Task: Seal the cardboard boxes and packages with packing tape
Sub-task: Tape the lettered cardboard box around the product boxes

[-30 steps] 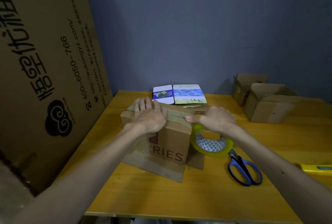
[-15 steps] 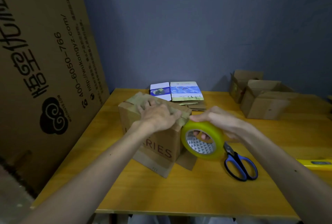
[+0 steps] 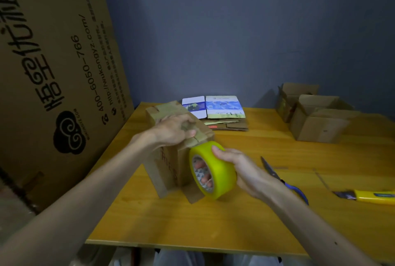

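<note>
A small brown cardboard box (image 3: 168, 169) with red lettering stands on the yellow wooden table (image 3: 192, 223), its bottom flaps spread on the tabletop. My left hand (image 3: 173, 131) presses down on the box's top near its right edge, over a strip of tape. My right hand (image 3: 239, 165) grips a yellow roll of packing tape (image 3: 220, 171), fingers through its core. The roll sits against the box's right side, just below the top edge. A short stretch of tape runs from the roll up over that edge.
Blue-handled scissors (image 3: 275, 175) lie just right of my right wrist, and a yellow utility knife (image 3: 374, 196) lies further right. Two open cardboard boxes (image 3: 318, 124) stand at the back right. Flattened printed cartons (image 3: 222, 107) lie behind the box. A large cardboard sheet (image 3: 53, 62) leans at the left.
My right hand has pulled the tape roll from the top's right edge down onto the box's side. The box has turned so a corner faces me. My left hand stays on top.
</note>
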